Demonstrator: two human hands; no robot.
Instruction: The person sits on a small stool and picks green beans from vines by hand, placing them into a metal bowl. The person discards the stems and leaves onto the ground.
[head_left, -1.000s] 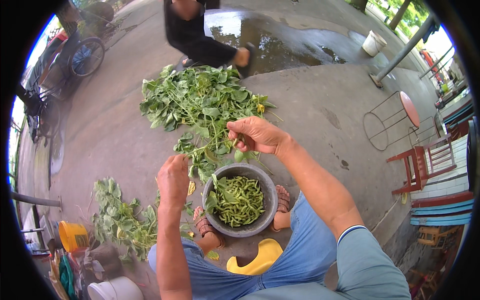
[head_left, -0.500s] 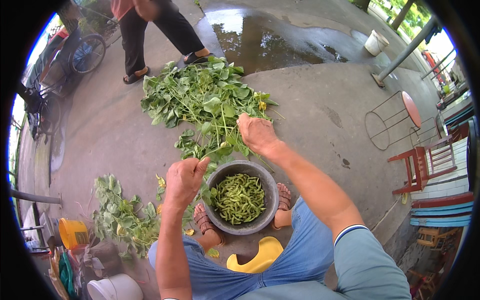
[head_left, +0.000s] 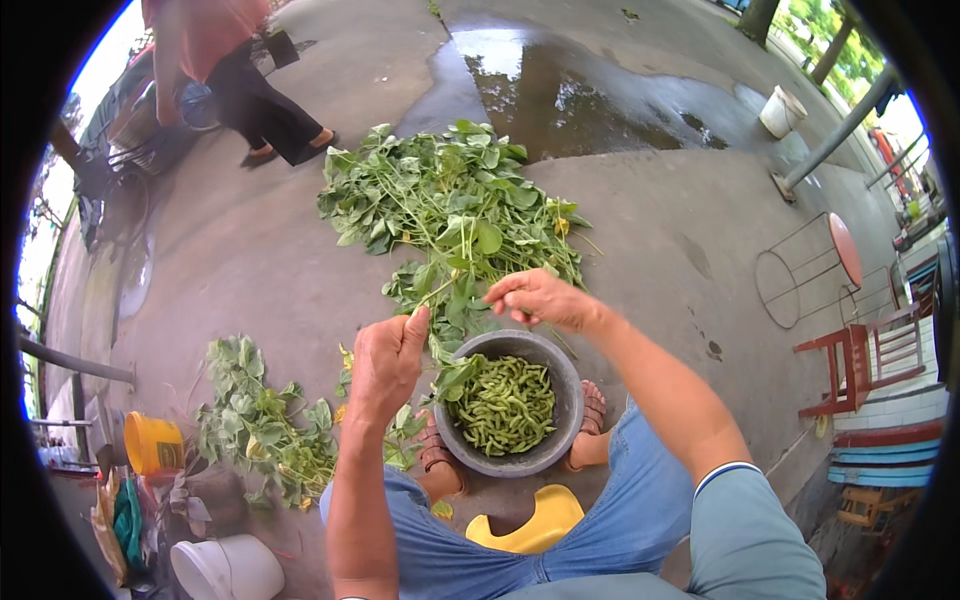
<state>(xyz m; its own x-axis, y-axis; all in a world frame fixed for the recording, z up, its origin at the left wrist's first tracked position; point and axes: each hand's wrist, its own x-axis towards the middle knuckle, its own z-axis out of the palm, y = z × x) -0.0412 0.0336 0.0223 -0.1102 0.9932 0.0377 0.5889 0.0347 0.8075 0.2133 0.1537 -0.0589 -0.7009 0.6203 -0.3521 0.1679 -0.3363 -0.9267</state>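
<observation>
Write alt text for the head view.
A person's left hand and right hand hold a leafy green stem over a round grey metal bowl of green bean pods, with a large pile of leafy green plants on the concrete ground.

- passer-by [head_left: 225, 75]: head and upper body cut off by the top edge, motion-blurred.
- leafy stem [head_left: 440, 300]: lower end hidden inside the left hand [head_left: 385, 365].
- yellow stool [head_left: 515, 525]: mostly hidden under the legs.
- clutter at lower left: too small to tell.
</observation>
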